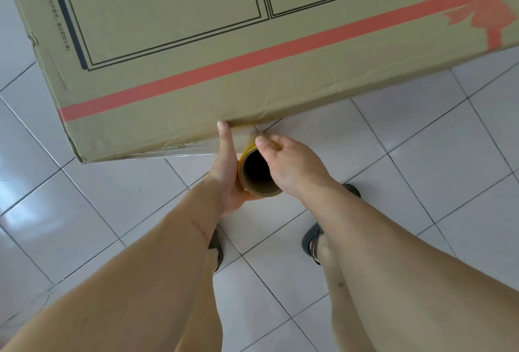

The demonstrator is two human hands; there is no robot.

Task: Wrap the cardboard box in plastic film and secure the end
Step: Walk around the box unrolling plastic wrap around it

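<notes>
A large brown cardboard box point(224, 42) with a printed red ribbon and black line drawings fills the upper part of the view, standing on the tiled floor. Just below its near edge I hold a roll of plastic film point(257, 173), seen end-on, with a brown cardboard core and yellowish film. My left hand point(227, 172) cups the roll from the left and underneath, its thumb stretched up to touch the box's edge. My right hand point(289, 163) grips the roll from the right, fingers over the top rim. Film appears to lie along the box's lower edge.
The floor point(393, 155) is pale glossy tile with dark grout lines. My two feet in dark sandals point(311, 242) stand directly below the roll, close to the box. The box's corner point(80, 159) juts out at the lower left.
</notes>
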